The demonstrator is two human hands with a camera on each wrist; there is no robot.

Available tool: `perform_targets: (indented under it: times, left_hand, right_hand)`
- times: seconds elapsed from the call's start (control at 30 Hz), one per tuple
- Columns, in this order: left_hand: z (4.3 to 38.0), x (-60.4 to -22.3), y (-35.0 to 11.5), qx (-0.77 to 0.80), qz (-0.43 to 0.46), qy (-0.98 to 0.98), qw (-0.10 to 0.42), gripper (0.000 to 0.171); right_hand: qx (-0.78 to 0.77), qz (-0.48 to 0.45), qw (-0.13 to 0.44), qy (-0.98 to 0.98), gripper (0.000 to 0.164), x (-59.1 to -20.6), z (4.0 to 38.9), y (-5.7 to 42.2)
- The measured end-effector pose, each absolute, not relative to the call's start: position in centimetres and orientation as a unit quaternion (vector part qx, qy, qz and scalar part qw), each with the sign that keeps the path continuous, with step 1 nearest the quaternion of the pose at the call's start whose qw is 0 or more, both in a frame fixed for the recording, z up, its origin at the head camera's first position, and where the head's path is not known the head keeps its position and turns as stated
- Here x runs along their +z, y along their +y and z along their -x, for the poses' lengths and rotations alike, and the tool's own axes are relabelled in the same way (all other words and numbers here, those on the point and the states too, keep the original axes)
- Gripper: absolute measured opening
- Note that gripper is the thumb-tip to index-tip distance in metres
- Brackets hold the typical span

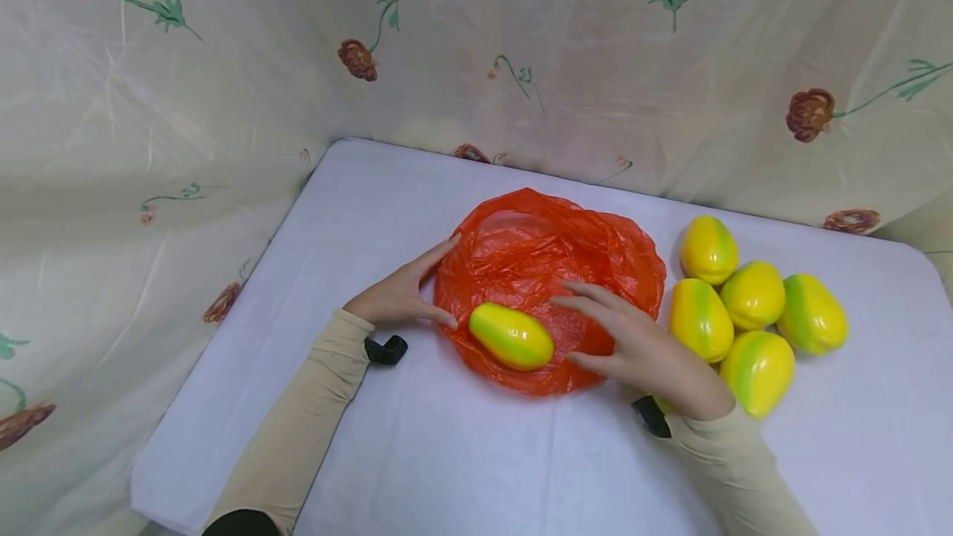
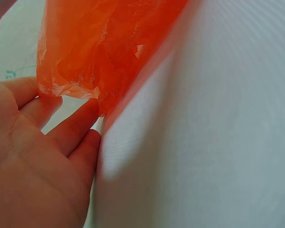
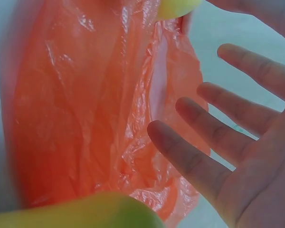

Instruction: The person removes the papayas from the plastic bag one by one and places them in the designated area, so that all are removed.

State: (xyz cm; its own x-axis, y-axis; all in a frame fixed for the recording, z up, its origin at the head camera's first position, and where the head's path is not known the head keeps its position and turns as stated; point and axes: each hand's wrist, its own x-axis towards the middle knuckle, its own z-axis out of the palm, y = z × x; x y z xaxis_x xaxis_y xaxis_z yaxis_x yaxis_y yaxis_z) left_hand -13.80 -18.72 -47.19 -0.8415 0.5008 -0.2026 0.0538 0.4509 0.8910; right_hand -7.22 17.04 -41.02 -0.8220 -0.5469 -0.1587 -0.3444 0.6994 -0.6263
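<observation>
A red plastic bag (image 1: 521, 251) lies spread on the table with its rumpled opening facing up. At its near left part sits a glossy yellow fruit with a green streak (image 1: 511, 337), shaped like a mango or papaya. My left hand (image 1: 398, 292) touches the bag's left edge, thumb and fingers spread apart; in the left wrist view its fingertips meet the thin red plastic (image 2: 104, 52). Over the bag's right side hovers my right hand (image 1: 640, 342), its fingers extended and holding nothing. Those spread fingers (image 3: 194, 159) also show in the right wrist view, beside the bag.
Several more yellow-green fruits (image 1: 752, 296) are grouped right of the bag, one partly hidden behind my right wrist. White cloth covers the table (image 1: 462, 461). A flower-printed curtain (image 1: 596, 48) hangs along the far and left sides.
</observation>
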Motion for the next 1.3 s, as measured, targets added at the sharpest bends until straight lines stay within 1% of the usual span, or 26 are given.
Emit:
perform_targets:
  times: [0.1, 0.37, 0.5, 0.73, 1.0, 1.17, 1.3]
  left_hand:
    - [13.8, -47.2, -18.7, 0.496, -0.168, 0.822, 0.224, 0.118]
    - [13.8, -47.3, -18.7, 0.495, -0.168, 0.824, 0.219, 0.118]
    - [13.8, -47.2, -18.7, 0.494, -0.170, 0.825, 0.216, 0.119]
    - [13.8, -47.2, -18.7, 0.494, -0.168, 0.824, 0.221, 0.120]
    - [13.8, -47.2, -18.8, 0.493, -0.159, 0.825, 0.223, 0.118]
    - [13.8, -47.3, -18.8, 0.497, -0.165, 0.822, 0.225, 0.118]
    - [13.9, -47.3, -18.7, 0.494, -0.167, 0.823, 0.227, 0.117]
  right_hand:
    - [-0.301, 0.250, 0.171, 0.904, 0.068, -41.2, 7.3, 16.8]
    - [-0.301, 0.231, 0.208, 0.902, 0.064, -41.5, 7.2, 16.2]
    - [-0.298, 0.235, 0.213, 0.900, 0.063, -41.9, 7.2, 16.0]
    - [-0.303, 0.262, 0.207, 0.893, 0.060, -42.7, 7.3, 15.6]
    - [-0.320, 0.263, 0.200, 0.888, 0.064, -42.3, 7.6, 14.7]
    - [-0.316, 0.301, 0.180, 0.882, 0.065, -41.9, 7.9, 13.7]
    - [-0.307, 0.324, 0.181, 0.877, 0.067, -41.9, 7.9, 12.9]
